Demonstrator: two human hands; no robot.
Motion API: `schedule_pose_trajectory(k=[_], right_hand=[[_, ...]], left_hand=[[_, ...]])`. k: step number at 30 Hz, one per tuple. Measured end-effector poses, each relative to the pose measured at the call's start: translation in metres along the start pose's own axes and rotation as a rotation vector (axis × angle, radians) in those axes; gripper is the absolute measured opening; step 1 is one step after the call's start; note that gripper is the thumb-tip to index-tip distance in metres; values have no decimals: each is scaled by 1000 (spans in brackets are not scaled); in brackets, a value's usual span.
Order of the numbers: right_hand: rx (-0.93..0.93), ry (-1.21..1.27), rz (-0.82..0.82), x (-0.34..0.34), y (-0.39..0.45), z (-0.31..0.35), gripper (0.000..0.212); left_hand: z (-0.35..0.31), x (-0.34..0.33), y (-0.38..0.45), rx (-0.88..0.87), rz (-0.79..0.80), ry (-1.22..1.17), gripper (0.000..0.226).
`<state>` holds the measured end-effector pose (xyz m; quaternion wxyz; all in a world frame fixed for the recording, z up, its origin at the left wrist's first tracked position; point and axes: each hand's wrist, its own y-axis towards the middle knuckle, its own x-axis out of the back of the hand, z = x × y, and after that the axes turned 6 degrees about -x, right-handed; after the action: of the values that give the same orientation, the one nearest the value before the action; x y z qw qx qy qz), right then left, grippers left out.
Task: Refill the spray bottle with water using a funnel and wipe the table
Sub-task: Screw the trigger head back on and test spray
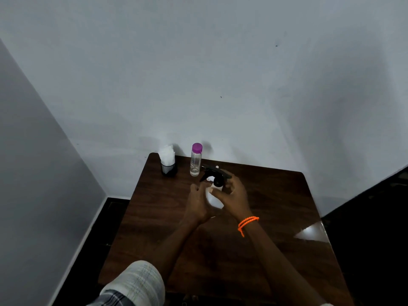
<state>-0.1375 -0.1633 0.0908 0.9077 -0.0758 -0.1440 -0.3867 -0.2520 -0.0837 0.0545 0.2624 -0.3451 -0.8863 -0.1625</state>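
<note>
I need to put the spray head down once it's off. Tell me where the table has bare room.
Bare wood lies right of the right hand, out to the table edge, and near the person between the forearms and the front edge. The far left corner is crowded: tissue holder, water bottle, and the spray bottle gripped by the left hand.

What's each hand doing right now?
Left hand: grips the body of the spray bottle.
Right hand: curled round the spray bottle's black trigger head.
</note>
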Motion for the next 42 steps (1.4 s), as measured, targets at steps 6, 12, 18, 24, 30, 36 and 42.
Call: schedule_pose_trajectory(k=[6, 12, 18, 24, 30, 36, 42], right_hand=[[-31, 44, -53, -1, 2, 8, 26], [-27, 41, -22, -1, 3, 6, 39], [1, 13, -34, -3, 0, 3, 24], [-65, -80, -225, -10, -1, 5, 39], [-57, -37, -84, -10, 1, -4, 32], [-12, -33, 4, -9, 5, -4, 19], [-64, 5, -103, -19, 10, -3, 28]], left_hand=[[0, 2, 4, -8, -9, 3, 99], [3, -2, 4, 6, 19, 14, 96], [9, -5, 1, 7, 1, -2, 97], [5, -6, 0, -1, 13, -18, 101], [11, -5, -4, 43, 10, -11, 93], [11, 0, -1, 68, 19, -13, 97], [4, 1, -1, 91, 10, -21, 97]])
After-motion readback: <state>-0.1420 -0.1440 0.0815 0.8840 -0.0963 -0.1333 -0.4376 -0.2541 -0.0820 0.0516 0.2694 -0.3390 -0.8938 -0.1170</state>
